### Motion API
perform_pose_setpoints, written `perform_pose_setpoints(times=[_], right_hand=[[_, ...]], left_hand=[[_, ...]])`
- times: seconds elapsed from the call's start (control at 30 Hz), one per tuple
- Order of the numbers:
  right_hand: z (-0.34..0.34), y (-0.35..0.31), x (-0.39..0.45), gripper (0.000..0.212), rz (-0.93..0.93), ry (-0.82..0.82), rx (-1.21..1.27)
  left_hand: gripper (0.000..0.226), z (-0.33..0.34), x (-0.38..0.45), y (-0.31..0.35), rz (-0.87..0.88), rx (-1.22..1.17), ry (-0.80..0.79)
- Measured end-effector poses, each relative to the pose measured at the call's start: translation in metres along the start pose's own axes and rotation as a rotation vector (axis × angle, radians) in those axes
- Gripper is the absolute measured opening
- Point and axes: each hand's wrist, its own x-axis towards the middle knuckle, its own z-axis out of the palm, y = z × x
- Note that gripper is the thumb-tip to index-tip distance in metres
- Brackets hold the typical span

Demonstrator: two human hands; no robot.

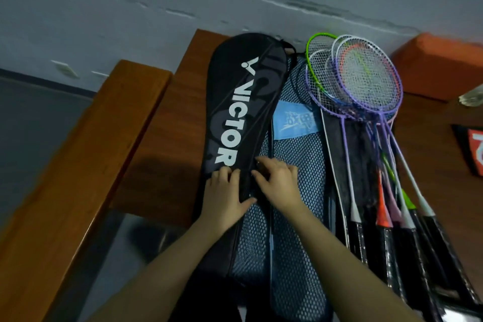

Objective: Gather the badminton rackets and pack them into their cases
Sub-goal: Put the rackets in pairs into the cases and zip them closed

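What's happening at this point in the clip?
A person has both hands on a black Victor racket case lying on a wooden table. The left hand rests flat on it; the right hand works at its edge, apparently the zipper. A blue mesh case lies beside it, and the loose rackets are still unpacked.

On my table, the Victor case lies left, overlapping the mesh case; the rackets lie fanned to the right, heads far, handles near.
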Motion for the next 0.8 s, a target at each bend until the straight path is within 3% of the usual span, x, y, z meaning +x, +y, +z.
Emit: perform_pose_setpoints(times=[0.23,0.47,0.63,0.8], right_hand=[[0.019,-0.016,0.007,0.052,0.098,-0.025,0.005],[0.018,-0.028,0.013,0.045,0.080,-0.018,0.244],[0.018,-0.019,-0.005,0.044,0.096,0.064,0.350],[0.014,-0.037,-0.012,0.062,0.161,0.079,0.476]], left_hand=[[0.064,0.013,-0.005,-0.013,0.051,-0.163,0.057],[0.029,-0.003,-0.006,-0.013,-0.141,-0.443,0.044],[0.030,-0.037,-0.018,-0.017,-0.164,-0.641,0.162],[0.033,-0.065,-0.024,-0.022,-0.156,-0.808,0.262]])
